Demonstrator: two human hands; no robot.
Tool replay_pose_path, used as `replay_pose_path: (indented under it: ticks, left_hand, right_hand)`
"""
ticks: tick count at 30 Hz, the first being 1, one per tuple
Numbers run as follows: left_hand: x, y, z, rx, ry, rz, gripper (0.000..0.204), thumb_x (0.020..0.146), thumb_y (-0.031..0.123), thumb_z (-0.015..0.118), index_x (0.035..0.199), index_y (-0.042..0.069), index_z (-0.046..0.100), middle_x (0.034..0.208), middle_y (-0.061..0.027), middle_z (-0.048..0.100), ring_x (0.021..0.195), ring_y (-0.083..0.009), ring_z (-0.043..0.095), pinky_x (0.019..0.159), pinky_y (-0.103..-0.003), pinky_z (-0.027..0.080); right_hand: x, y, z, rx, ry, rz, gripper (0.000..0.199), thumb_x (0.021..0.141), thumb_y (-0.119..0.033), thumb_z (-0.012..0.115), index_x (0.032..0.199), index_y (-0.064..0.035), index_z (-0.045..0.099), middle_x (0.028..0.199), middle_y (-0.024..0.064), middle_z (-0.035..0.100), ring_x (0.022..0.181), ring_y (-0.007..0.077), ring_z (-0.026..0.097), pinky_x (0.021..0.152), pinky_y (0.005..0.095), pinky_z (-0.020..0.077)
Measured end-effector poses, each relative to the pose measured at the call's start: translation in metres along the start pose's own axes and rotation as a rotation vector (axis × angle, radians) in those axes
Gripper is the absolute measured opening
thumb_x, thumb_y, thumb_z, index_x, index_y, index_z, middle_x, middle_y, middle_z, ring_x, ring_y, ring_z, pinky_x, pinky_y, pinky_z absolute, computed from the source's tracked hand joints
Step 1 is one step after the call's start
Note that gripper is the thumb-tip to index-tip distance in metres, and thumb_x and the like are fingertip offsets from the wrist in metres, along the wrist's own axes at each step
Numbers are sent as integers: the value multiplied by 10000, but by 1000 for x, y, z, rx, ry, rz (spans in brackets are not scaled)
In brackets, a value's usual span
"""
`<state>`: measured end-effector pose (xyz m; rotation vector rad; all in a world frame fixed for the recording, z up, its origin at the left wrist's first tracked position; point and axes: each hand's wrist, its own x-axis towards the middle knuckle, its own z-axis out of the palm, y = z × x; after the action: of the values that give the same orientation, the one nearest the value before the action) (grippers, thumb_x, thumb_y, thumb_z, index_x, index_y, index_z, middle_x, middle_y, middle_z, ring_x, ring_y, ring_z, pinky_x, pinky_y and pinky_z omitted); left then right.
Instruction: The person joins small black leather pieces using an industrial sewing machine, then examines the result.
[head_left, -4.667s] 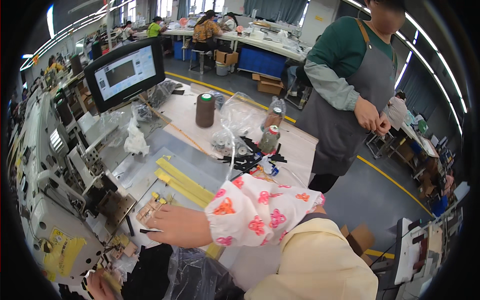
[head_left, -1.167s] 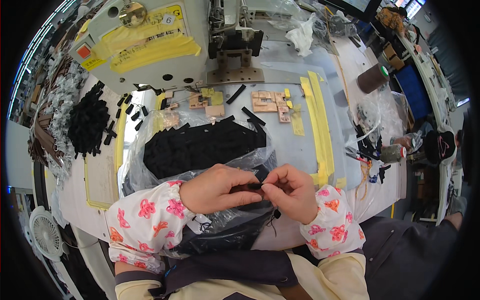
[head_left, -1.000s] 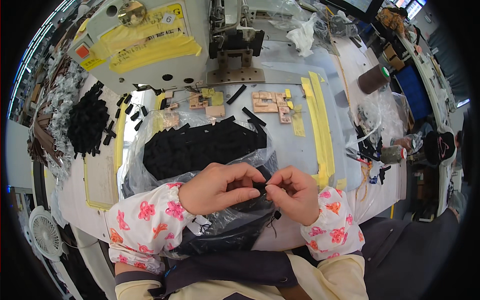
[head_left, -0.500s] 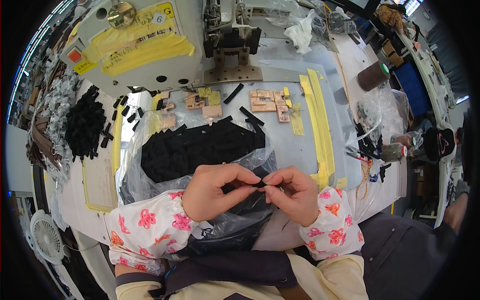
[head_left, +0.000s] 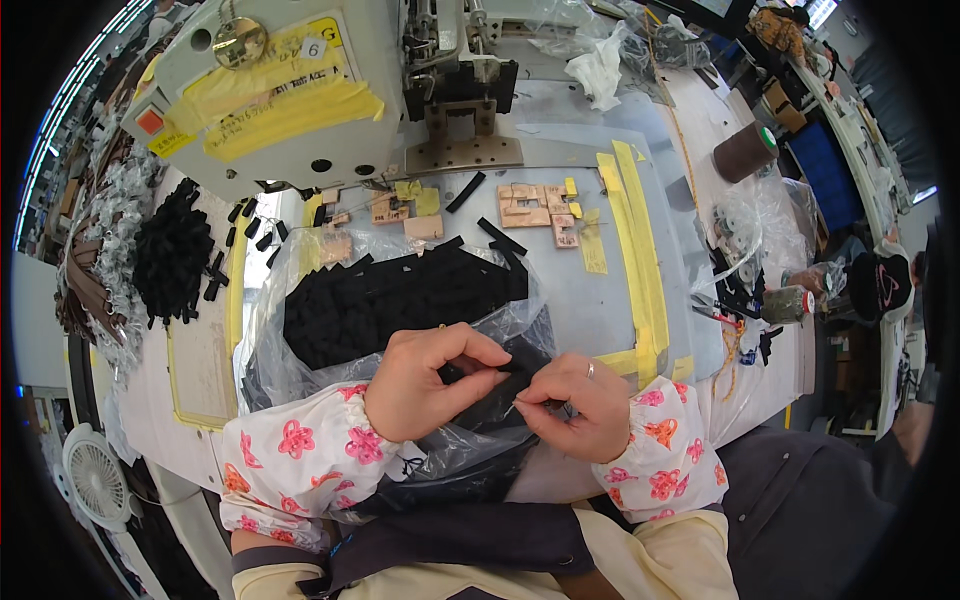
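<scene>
Over the front of a clear plastic bag (head_left: 262,330), my left hand (head_left: 420,385) pinches what looks like a small black fabric strip (head_left: 516,368). Dark material behind it makes its outline hard to read. My right hand (head_left: 575,402), a ring on one finger, is just to the right and slightly nearer me. Its thumb and fingertips press together; whatever they hold, if anything, is too small to make out. Beyond my hands, a heap of short black strips (head_left: 390,305) fills the bag's opening.
An industrial sewing machine (head_left: 465,100) stands at the back. Wooden template pieces (head_left: 530,205) and loose black strips (head_left: 466,192) lie before it. A pile of black pieces (head_left: 172,250) is at left. Right: yellow tape (head_left: 640,270) and a brown thread cone (head_left: 745,155).
My right hand has drawn slightly down and left and turned, so its back and ring now show. Its fingertips have come apart from my left hand's, which stays nearly in place.
</scene>
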<state>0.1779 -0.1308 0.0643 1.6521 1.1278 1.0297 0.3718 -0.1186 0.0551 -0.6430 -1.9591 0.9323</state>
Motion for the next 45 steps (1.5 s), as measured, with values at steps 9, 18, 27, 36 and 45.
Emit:
replay_pose_path:
  ticks: [9, 18, 27, 36, 45]
  left_hand:
    - [1, 3, -2, -57, -71, -109, 142, 714, 16, 674, 842, 4, 613, 739, -69, 644, 643, -128, 634, 584, -224, 489]
    - [0, -1, 6, 230, 23, 262, 196, 642, -12, 684, 805, 36, 585, 787, -69, 622, 674, -205, 617, 572, -269, 488]
    - [-3, -3, 7, 451, 77, 528, 203, 610, 2, 670, 782, 40, 570, 803, -78, 607, 664, -216, 607, 529, -296, 488]
    - [-5, -4, 4, 555, 32, 650, 205, 619, 18, 642, 816, 28, 587, 828, -89, 597, 668, -218, 603, 518, -298, 479]
    - [-3, 7, 10, 158, 21, 238, 206, 649, -10, 686, 829, 29, 594, 826, -108, 623, 729, -236, 631, 594, -270, 490]
  right_hand:
    - [8, -2, 1, -166, 176, 43, 211, 605, 3, 715, 780, -28, 600, 790, 82, 568, 710, 237, 536, 593, 305, 431]
    - [6, 6, -1, -304, 141, -86, 223, 590, 50, 699, 769, -40, 603, 771, 52, 581, 641, 195, 525, 553, 289, 391]
    - [5, 8, 3, -208, 176, -106, 231, 599, 76, 679, 778, -32, 581, 783, 72, 625, 624, 195, 560, 585, 286, 405]
    - [0, 7, 4, -77, 126, 70, 197, 653, 87, 640, 806, -25, 585, 805, 90, 634, 658, 197, 583, 601, 276, 431]
    - [1, 6, 2, 48, 155, 91, 184, 693, 84, 607, 844, -16, 574, 850, 135, 627, 720, 199, 609, 637, 260, 476]
